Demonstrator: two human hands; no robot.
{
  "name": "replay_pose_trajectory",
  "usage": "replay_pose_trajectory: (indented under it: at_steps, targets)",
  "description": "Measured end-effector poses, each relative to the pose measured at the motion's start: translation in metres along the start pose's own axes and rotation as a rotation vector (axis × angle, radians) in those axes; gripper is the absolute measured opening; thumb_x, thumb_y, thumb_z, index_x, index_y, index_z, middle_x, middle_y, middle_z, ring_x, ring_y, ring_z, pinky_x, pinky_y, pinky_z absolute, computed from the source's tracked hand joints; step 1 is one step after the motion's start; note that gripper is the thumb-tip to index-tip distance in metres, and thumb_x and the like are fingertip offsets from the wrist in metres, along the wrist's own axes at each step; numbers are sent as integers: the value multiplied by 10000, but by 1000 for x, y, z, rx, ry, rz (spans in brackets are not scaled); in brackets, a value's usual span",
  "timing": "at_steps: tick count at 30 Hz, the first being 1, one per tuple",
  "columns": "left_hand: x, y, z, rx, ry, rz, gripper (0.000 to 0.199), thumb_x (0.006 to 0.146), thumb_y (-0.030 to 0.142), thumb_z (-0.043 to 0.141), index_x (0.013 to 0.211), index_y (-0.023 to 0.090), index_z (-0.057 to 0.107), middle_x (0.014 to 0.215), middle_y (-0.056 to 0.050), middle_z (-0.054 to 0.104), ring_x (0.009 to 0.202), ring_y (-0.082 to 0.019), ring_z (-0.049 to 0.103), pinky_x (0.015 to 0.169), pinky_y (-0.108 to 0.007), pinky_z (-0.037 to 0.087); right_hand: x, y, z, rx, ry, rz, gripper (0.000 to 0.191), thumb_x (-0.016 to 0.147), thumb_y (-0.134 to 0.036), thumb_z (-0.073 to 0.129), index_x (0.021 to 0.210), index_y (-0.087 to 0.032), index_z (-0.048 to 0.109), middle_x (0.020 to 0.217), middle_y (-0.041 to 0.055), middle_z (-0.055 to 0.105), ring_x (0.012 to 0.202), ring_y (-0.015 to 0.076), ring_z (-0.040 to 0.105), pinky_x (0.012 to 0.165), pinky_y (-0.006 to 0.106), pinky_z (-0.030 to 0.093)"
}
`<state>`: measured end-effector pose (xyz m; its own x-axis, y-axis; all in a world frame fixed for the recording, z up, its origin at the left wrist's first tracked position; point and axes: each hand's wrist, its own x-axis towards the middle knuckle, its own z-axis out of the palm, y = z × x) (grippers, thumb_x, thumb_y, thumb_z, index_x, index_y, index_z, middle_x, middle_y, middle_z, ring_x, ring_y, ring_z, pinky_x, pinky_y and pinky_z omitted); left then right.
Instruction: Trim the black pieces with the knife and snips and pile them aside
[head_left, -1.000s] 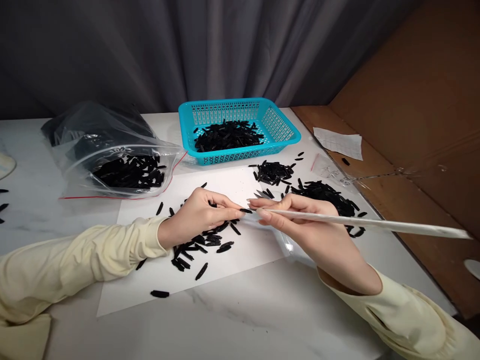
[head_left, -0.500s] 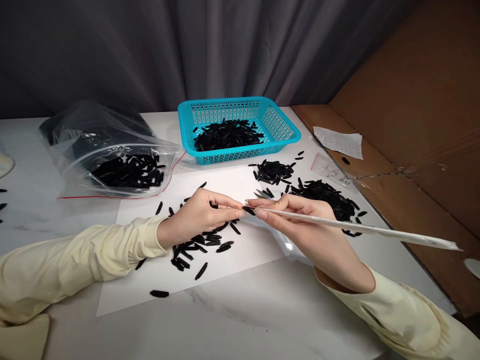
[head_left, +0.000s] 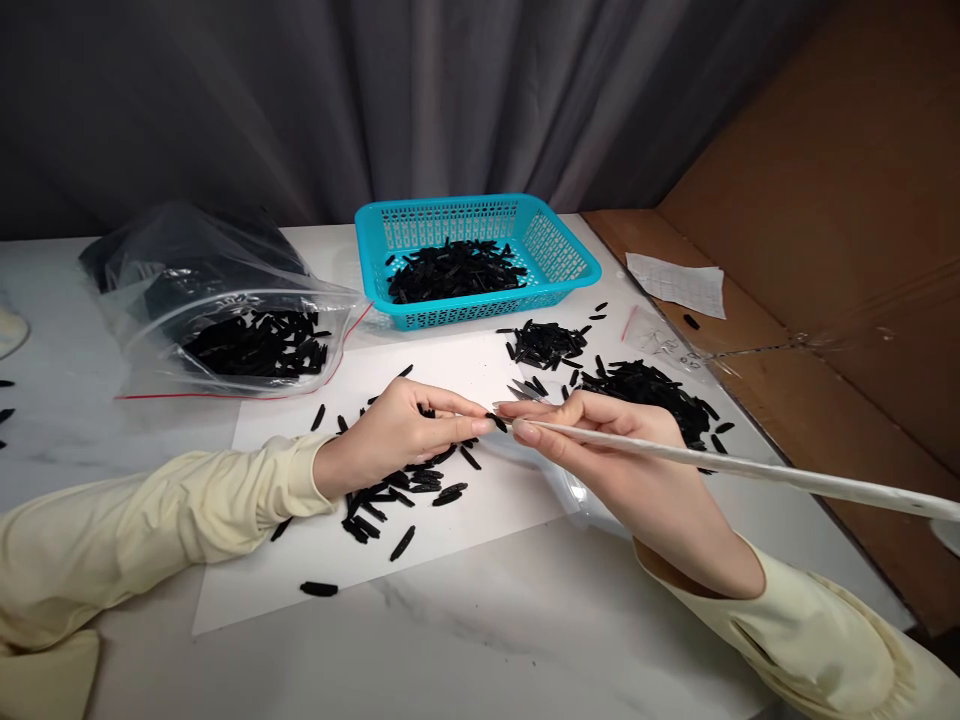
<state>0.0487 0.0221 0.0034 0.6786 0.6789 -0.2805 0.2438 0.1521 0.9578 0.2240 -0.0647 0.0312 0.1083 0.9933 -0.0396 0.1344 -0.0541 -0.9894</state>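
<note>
Between its thumb and fingertips my left hand [head_left: 409, 430] pinches a small black piece [head_left: 496, 422]. Close by on the right, my right hand [head_left: 600, 440] is closed on a long thin white stick [head_left: 720, 458], whose near end meets the fingertips beside the black piece. The stick slants off to the right edge of the view. Under my left hand, loose black pieces [head_left: 375, 500] lie scattered on a white sheet [head_left: 262, 560]. Whether the stick's tip touches the pinched piece is too small to tell.
A blue basket [head_left: 480, 305] holds many black pieces at the back. To its left lies a clear zip bag [head_left: 150, 350] of black pieces. Two piles [head_left: 547, 343], [head_left: 652, 395] are on the right, near tweezer-like tips [head_left: 523, 390]. A paper scrap [head_left: 679, 285] lies on cardboard.
My right hand has shifted slightly right with the white stick, which now reaches the right edge. My left hand stays in place, and the pinched black piece is turned a little.
</note>
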Motion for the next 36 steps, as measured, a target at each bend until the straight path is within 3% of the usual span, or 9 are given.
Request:
replay_pose_trajectory:
  at_steps: [14, 24, 29, 32, 36]
  targets:
    - [0, 0, 0, -12, -7, -14, 223, 742, 302, 682, 853, 111, 713, 410, 68, 387, 371, -27, 279, 349, -168, 167, -1, -6, 0, 13, -26, 47, 254, 764, -208, 685, 547, -194, 553, 870, 40, 731, 973, 232, 653, 772, 283, 546]
    - [0, 0, -1, 46, 2, 19, 238, 739, 323, 681, 857, 119, 717, 425, 61, 422, 377, -31, 297, 357, -171, 198, -1, 0, 0, -68, -39, 19, 240, 772, -296, 666, 582, -201, 553, 943, 42, 722, 954, 240, 661, 763, 294, 554]
    - [-1, 1, 1, 86, 30, 40, 243, 750, 315, 665, 861, 106, 719, 422, 59, 410, 386, -42, 299, 356, -182, 199, -7, -3, 6, -241, 17, -53, 213, 815, -255, 610, 614, -223, 546, 970, 17, 715, 960, 222, 658, 798, 300, 538]
    - [-1, 1, 2, 76, 22, 37, 259, 756, 321, 659, 880, 102, 719, 415, 63, 387, 386, -45, 279, 355, -188, 184, -11, 4, 7, -373, 7, -170, 221, 850, -231, 556, 631, -233, 530, 1033, 8, 696, 973, 217, 652, 852, 319, 515]
    - [-1, 0, 0, 32, -13, 33, 290, 779, 335, 635, 918, 95, 720, 403, 69, 343, 386, -45, 255, 366, -193, 167, -16, 21, 4, -536, -25, -299, 108, 871, -229, 514, 827, -256, 609, 1077, -3, 679, 850, 202, 684, 868, 343, 507]
